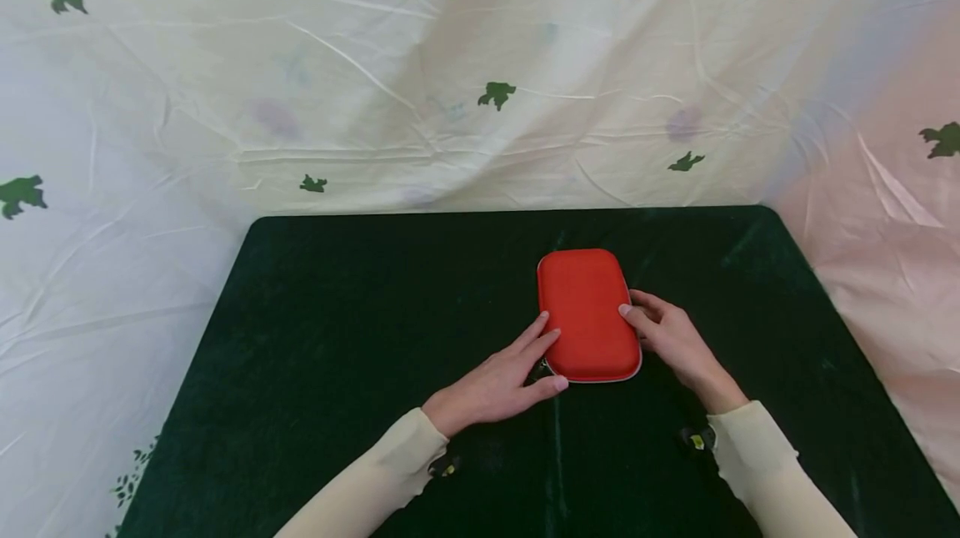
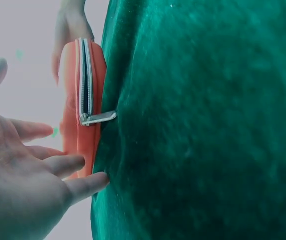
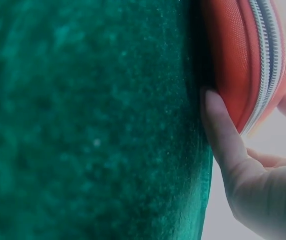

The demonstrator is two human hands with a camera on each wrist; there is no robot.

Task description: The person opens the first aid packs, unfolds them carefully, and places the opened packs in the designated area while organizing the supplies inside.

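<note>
A red zip case [image 1: 588,317] lies flat on the dark green cloth, its long sides running away from me. My left hand [image 1: 506,375] is at the case's near left side, fingers extended and fingertips against the edge. On the right edge, my right hand [image 1: 678,342] pinches the case, thumb on the top rim and fingers along the side. The left wrist view shows a silver zipper pull [image 2: 100,118] sticking out, with the tooth rows parted beyond it. Parted zipper teeth [image 3: 267,55] also show in the right wrist view. The case's inside is hidden.
The green cloth [image 1: 360,313] covers a table with rounded far corners. A pale curtain [image 1: 360,87] with green leaf prints surrounds the table at the back and sides. Small dark devices [image 1: 444,465] sit at both wrists, beside cream sleeves [image 1: 757,455].
</note>
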